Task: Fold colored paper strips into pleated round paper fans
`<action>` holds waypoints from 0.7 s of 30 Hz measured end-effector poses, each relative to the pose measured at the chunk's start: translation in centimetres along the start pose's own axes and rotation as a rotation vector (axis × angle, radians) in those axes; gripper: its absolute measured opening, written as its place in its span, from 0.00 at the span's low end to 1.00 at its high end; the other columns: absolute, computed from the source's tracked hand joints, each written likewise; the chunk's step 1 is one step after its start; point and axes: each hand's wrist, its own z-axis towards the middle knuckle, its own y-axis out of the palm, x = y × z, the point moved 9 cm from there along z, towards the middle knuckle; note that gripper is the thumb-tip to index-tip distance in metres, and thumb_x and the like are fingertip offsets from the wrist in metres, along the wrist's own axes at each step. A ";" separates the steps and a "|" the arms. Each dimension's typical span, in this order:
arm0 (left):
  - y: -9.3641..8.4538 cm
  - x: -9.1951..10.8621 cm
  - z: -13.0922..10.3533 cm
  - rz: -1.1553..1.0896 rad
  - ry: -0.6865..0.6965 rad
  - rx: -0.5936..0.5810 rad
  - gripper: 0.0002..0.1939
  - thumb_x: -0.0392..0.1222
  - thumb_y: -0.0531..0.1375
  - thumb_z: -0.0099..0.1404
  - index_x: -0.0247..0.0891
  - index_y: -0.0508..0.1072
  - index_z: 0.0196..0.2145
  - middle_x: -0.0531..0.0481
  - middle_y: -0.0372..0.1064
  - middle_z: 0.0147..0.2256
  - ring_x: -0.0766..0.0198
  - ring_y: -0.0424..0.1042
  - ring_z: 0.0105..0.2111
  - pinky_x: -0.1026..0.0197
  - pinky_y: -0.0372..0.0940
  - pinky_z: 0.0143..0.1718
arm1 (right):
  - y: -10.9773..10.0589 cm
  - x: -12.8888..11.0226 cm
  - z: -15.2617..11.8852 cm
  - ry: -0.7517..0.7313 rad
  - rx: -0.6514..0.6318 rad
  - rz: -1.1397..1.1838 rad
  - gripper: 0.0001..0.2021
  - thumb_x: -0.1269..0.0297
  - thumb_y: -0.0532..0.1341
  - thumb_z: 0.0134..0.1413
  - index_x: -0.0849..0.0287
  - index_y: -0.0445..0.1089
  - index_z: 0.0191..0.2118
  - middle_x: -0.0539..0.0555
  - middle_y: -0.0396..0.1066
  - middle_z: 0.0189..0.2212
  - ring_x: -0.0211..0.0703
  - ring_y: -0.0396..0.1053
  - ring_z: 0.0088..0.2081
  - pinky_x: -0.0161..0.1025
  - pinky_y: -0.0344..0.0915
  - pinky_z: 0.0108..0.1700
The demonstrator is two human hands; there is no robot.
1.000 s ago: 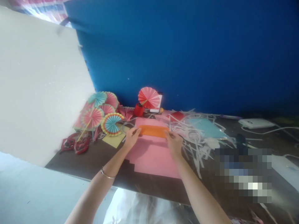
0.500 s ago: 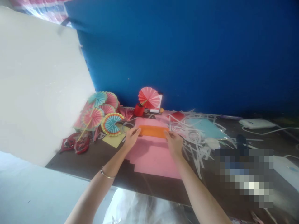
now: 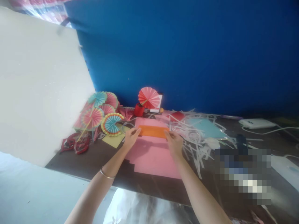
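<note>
An orange paper strip [image 3: 154, 131] is stretched level between my two hands, above pink paper sheets [image 3: 156, 158] on the dark table. My left hand [image 3: 131, 137] pinches its left end, and my right hand [image 3: 174, 141] pinches the right end. The strip casts a shadow on the pink paper below. Just left of my left hand lie a yellow sheet [image 3: 113, 140] and a blue fan with a striped rim [image 3: 112, 124].
Several folded paper fans [image 3: 92, 117] fill the table's left back. A pink fan [image 3: 149, 97] stands by a red container [image 3: 139, 110] at the wall. White paper strips [image 3: 198, 149] and a light blue sheet [image 3: 206, 127] lie right; a white device [image 3: 257, 123] sits beyond.
</note>
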 end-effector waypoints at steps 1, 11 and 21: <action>0.1 0.1 0.0 -0.004 0.002 -0.008 0.18 0.54 0.59 0.55 0.33 0.74 0.26 0.50 0.70 0.22 0.62 0.72 0.25 0.60 0.71 0.30 | 0.0 0.0 0.0 -0.003 0.000 -0.002 0.19 0.47 0.64 0.36 0.62 0.69 0.23 0.49 0.64 0.16 0.35 0.59 0.18 0.34 0.57 0.22; 0.3 0.7 -0.3 -0.001 0.014 -0.013 0.17 0.53 0.59 0.55 0.35 0.72 0.25 0.51 0.68 0.23 0.61 0.73 0.23 0.63 0.69 0.21 | -0.1 0.0 0.1 -0.008 0.015 -0.014 0.20 0.47 0.64 0.36 0.62 0.70 0.24 0.50 0.66 0.17 0.36 0.61 0.20 0.34 0.58 0.23; 0.4 1.4 -0.4 -0.125 0.044 -0.007 0.20 0.50 0.63 0.51 0.36 0.66 0.38 0.49 0.70 0.30 0.62 0.74 0.27 0.60 0.72 0.25 | -0.2 0.4 0.2 -0.006 0.016 -0.009 0.18 0.49 0.64 0.37 0.63 0.71 0.25 0.52 0.70 0.20 0.39 0.64 0.23 0.36 0.60 0.27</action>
